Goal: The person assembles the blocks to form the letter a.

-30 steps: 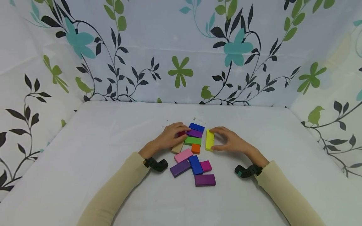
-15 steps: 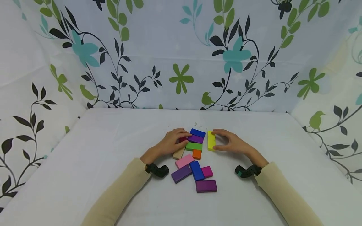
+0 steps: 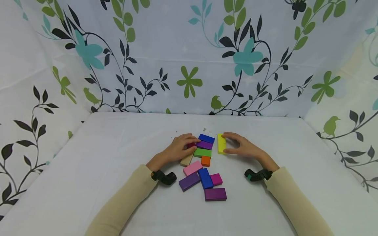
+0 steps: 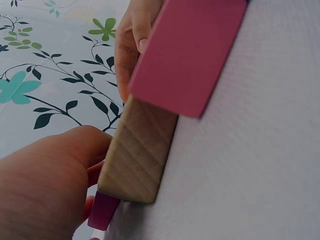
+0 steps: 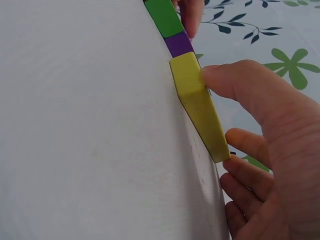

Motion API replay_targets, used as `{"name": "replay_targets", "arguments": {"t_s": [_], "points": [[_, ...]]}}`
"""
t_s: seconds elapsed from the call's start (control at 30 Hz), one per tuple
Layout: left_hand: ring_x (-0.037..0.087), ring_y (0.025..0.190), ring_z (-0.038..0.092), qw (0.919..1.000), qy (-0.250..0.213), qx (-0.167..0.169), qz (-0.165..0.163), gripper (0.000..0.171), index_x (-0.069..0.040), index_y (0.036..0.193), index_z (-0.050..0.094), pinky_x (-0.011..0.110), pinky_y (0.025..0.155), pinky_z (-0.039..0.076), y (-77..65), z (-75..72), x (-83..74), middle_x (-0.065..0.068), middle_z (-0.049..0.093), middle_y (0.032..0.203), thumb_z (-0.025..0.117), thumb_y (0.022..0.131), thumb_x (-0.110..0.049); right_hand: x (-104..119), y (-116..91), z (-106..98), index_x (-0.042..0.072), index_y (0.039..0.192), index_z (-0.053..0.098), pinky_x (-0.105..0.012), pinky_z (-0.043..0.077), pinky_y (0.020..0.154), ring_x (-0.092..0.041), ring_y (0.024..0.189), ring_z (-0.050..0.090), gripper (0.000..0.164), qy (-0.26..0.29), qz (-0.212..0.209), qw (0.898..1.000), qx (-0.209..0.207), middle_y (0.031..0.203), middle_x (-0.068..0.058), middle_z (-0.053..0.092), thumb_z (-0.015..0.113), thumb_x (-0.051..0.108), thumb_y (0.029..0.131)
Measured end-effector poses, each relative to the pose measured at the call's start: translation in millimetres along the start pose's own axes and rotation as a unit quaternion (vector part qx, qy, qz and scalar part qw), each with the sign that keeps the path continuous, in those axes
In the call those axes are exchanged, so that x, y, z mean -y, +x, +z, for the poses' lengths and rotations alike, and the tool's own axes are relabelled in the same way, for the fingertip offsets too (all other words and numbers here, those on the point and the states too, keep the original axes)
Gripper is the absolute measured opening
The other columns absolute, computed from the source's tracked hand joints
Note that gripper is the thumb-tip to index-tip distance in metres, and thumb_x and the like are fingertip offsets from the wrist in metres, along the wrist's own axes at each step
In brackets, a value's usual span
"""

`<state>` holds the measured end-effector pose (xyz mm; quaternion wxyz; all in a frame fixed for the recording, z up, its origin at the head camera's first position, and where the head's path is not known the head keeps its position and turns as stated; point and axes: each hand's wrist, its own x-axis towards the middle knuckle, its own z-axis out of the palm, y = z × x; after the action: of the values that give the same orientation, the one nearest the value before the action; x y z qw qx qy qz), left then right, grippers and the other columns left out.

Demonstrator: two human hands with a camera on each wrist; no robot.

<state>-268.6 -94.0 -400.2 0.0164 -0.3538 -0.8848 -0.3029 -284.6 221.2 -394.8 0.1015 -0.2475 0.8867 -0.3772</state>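
In the head view my left hand (image 3: 178, 148) curls over a dark red block (image 3: 191, 145), its thumb and fingers at the block's sides and partly covering it. A tan wooden block (image 3: 187, 159) lies just below that hand. Blue (image 3: 206, 138), purple (image 3: 204, 145) and green (image 3: 202, 152) blocks lie in a stack-like row right beside the left fingertips. My right hand (image 3: 243, 146) pinches a yellow block (image 3: 221, 143) lengthwise, thumb at its near end and fingers at its far end. The right wrist view shows the thumb on the yellow block's (image 5: 200, 105) end.
Below the row lie an orange block (image 3: 205, 161), a pink block (image 3: 193, 168), a violet block (image 3: 189, 182), a second blue block (image 3: 205, 178), a magenta block (image 3: 216, 179) and a dark purple block (image 3: 215, 194). A white cloth covers the table (image 3: 133, 209); a patterned curtain (image 3: 159, 39) hangs behind.
The head view tilted first, shifting the whole scene down. Since then my right hand has slid the yellow block slightly away from me. My left hand has stayed in place.
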Motion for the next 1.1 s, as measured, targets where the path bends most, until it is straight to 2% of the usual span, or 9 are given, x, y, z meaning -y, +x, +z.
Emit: {"name": "replay_targets", "arguments": {"t_s": [0.33, 0.47, 0.6, 0.83, 1.1], "points": [[0.035, 0.140, 0.034, 0.9996, 0.003, 0.016, -0.025, 0.040, -0.010, 0.137, 0.056, 0.060, 0.109, 0.026, 0.6, -2.7, -2.4, 0.015, 0.051, 0.141, 0.056, 0.099, -0.024, -6.0, -0.5, 1.3, 0.010, 0.147, 0.043, -0.063, 0.012, 0.114, -0.039, 0.147, 0.016, 0.069, 0.015, -0.008, 1.000, 0.006, 0.159, -0.014, 0.025, 0.073, 0.029, 0.087], [0.032, 0.136, 0.041, 0.9994, 0.010, 0.007, -0.034, 0.045, -0.012, 0.141, 0.050, 0.056, 0.107, 0.030, 3.2, -4.8, -5.8, 0.012, 0.051, 0.141, 0.056, 0.099, -0.026, -7.6, -0.7, 1.2, 0.011, 0.147, 0.043, -0.062, 0.012, 0.114, -0.038, 0.147, 0.016, 0.068, 0.019, -0.012, 1.000, 0.006, 0.159, -0.014, 0.025, 0.073, 0.028, 0.088], [0.030, 0.133, 0.045, 0.9989, 0.017, -0.004, -0.043, 0.044, -0.014, 0.141, 0.051, 0.054, 0.107, 0.031, 7.0, -6.4, -9.1, 0.010, 0.052, 0.141, 0.056, 0.099, -0.027, -8.3, -0.7, 0.9, 0.010, 0.147, 0.043, -0.061, 0.012, 0.114, -0.038, 0.147, 0.016, 0.068, 0.021, -0.017, 1.000, 0.008, 0.159, -0.014, 0.025, 0.072, 0.027, 0.088], [0.028, 0.128, 0.050, 0.9997, 0.018, -0.008, -0.016, 0.038, -0.013, 0.135, 0.057, 0.052, 0.103, 0.035, 18.8, -8.3, -16.0, 0.009, 0.056, 0.136, 0.057, 0.099, -0.026, -8.1, -2.8, -1.0, 0.008, 0.147, 0.042, -0.062, 0.011, 0.114, -0.038, 0.147, 0.015, 0.068, 0.032, -0.021, 0.999, 0.010, 0.159, -0.016, 0.023, 0.072, 0.025, 0.088], [0.028, 0.127, 0.051, 0.9997, 0.005, 0.019, 0.013, 0.034, -0.010, 0.130, 0.060, 0.056, 0.107, 0.033, 32.2, -12.3, -26.7, 0.010, 0.058, 0.134, 0.056, 0.099, -0.022, -9.6, -2.6, -2.6, 0.009, 0.148, 0.040, -0.062, 0.013, 0.114, -0.037, 0.147, 0.016, 0.068, 0.028, -0.024, 0.999, 0.012, 0.159, -0.014, 0.024, 0.071, 0.025, 0.089]]}}
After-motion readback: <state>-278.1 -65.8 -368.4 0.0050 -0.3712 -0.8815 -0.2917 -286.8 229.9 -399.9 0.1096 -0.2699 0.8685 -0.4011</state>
